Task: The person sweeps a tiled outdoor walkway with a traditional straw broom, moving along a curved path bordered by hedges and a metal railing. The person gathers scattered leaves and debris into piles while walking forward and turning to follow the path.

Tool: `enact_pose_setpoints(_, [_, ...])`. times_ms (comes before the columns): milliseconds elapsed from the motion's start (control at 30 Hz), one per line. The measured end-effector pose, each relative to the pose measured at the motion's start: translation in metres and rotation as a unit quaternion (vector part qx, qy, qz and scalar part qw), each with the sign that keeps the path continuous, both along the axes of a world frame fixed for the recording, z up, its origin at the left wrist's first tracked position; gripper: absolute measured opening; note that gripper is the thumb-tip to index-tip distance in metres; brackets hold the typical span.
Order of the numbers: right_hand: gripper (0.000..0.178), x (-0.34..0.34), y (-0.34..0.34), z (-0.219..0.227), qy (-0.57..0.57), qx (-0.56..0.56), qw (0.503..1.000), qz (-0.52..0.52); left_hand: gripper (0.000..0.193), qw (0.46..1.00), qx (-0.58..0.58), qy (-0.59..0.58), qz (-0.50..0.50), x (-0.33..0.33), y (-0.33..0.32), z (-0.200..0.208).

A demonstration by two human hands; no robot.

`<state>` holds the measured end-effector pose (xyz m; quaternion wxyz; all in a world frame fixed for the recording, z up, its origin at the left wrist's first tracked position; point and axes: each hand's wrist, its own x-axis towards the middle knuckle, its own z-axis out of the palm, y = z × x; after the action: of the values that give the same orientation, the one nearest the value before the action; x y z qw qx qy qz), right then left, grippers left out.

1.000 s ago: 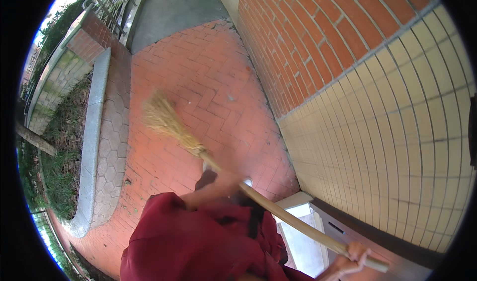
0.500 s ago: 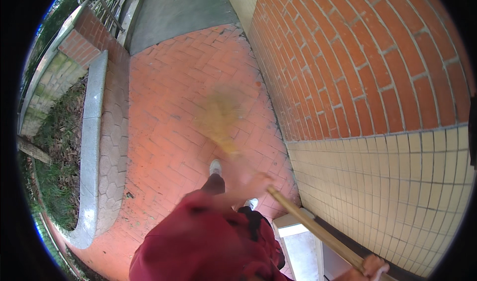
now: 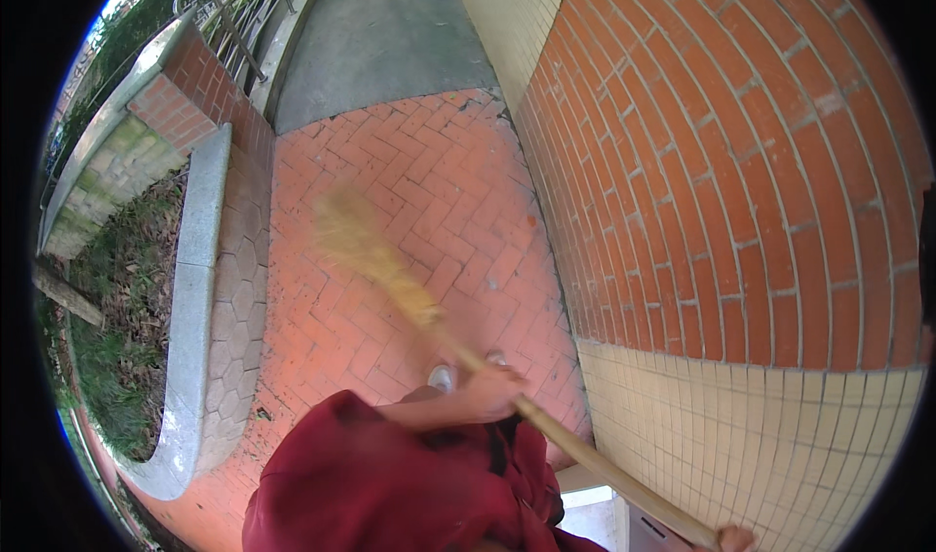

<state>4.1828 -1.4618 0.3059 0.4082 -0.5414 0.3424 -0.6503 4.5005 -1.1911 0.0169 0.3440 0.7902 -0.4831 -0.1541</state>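
A straw broom [image 3: 395,284] with a long wooden handle runs slantwise across the view. Its yellowish bristles fan out over the red herringbone paving [image 3: 439,177] and are smeared by motion. Low on the handle, my left hand [image 3: 494,393] is wrapped round the wood, just above my shoes. My right hand [image 3: 736,538] grips the handle's upper end at the lower right, partly cut off by the picture's edge. A dark red sleeve covers part of my left arm.
A brick wall [image 3: 721,181] with cream tiles [image 3: 751,435] below bounds the right side. On the left, a grey stone curb [image 3: 195,279] edges a planted bed [image 3: 127,347]. Metal railings [image 3: 234,25] and grey pavement [image 3: 385,45] lie farther ahead. A white box-like thing [image 3: 593,518] stands beside me.
The broom's bristles have swung to the left and a little farther ahead. My left hand has moved down and slightly left in the picture. The view has shifted, and my shoes sit closer together.
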Motion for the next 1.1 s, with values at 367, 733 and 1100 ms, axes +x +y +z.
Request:
enact_pose_setpoints(367, [0.015,0.223,-0.004,-0.029,-0.076,0.023,0.992,0.096,0.017,0.995,-0.062,0.052,-0.057,0.206,-0.156,-0.104])
enact_pose_setpoints(733, [0.033,0.425,-0.062,-0.042,-0.129,0.275,0.937,0.174,0.014,0.993,0.099,0.012,0.057,0.360,-0.044,-0.058])
enact_pose_setpoints(1100, [0.034,0.504,0.000,-0.028,-0.116,-0.070,0.964,0.227,0.015,0.992,-0.095,-0.028,-0.078,0.557,-0.215,-0.088])
